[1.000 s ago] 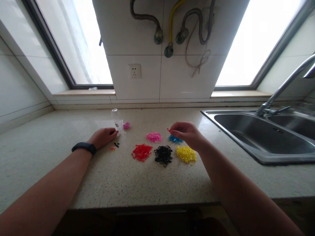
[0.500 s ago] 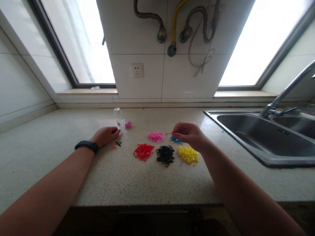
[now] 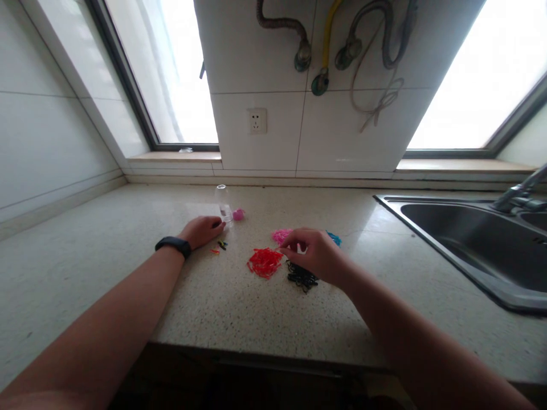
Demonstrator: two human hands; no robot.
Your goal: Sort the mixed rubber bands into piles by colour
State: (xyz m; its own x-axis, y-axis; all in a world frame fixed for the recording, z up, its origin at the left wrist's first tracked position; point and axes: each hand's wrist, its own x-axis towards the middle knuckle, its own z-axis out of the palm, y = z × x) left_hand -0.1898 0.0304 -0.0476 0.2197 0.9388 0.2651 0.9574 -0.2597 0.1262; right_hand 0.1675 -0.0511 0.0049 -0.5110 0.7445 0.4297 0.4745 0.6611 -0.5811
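My right hand (image 3: pixel 314 250) pinches a thin red rubber band (image 3: pixel 277 249) at the right edge of the red rubber band pile (image 3: pixel 264 263). Below this hand lies a black pile (image 3: pixel 302 279), partly covered. Pink bands (image 3: pixel 281 236) and blue bands (image 3: pixel 334 238) show behind it; the yellow pile is hidden. My left hand (image 3: pixel 204 230) rests on the counter with its fingers curled together, and nothing shows in them. Beside its fingertips a clear plastic bottle (image 3: pixel 223 204) stands next to a pink cap (image 3: pixel 238 214). A few mixed bands (image 3: pixel 221 245) lie near the left wrist.
A steel sink (image 3: pixel 461 239) with a faucet (image 3: pixel 519 191) is set into the speckled counter (image 3: pixel 222 307) on the right. Behind stands a tiled wall with a socket (image 3: pixel 257 121) and several pipes, between two windows.
My right hand has moved left and nearer, from above the blue bands to the red pile, with the red band in its fingers. The view has turned right; my left hand stays in place.
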